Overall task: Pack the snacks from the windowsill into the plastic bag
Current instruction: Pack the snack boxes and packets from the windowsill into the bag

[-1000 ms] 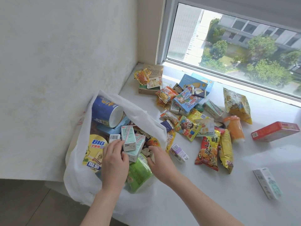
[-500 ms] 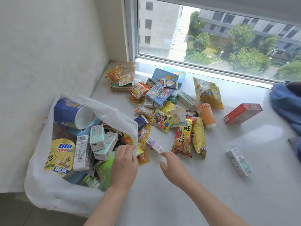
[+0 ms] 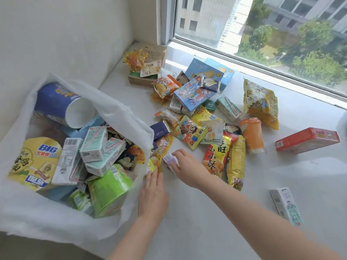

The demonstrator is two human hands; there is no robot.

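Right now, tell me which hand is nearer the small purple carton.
Right. The right hand is on the small purple carton, fingers closing over it. The left hand lies just below and left of it, at the plastic bag edge.

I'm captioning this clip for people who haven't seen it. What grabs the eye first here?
The white plastic bag at left, stuffed with a blue tube, a green cup and small cartons. Next, the bright heap of snack packets on the windowsill, where the right hand touches a small purple box beside the left hand.
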